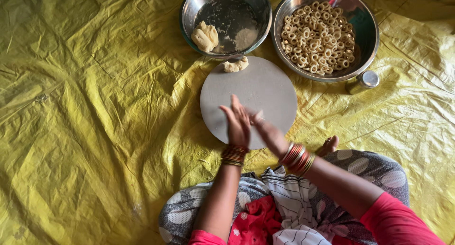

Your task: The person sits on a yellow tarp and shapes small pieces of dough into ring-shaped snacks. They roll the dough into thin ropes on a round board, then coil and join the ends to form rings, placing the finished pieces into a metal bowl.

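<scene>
My left hand [237, 121] and my right hand [266, 130] are pressed palm to palm above the near edge of a round grey board [265, 88]. A thin bit of pale dough [259, 116] shows between the palms. Both wrists carry red and gold bangles. A small lump of dough [236, 64] lies at the far edge of the board. Beyond it a steel bowl [199, 3] holds a larger dough lump [204, 36] and some flour. A second steel bowl [367, 41] at the far right is filled with several small dough rings [316, 38].
A crumpled yellow plastic sheet [95, 112] covers the floor all around. A small steel cup [363, 81] lies on its side by the ring bowl. My crossed legs in grey dotted cloth [360, 166] and a striped cloth [291, 202] lie at the bottom.
</scene>
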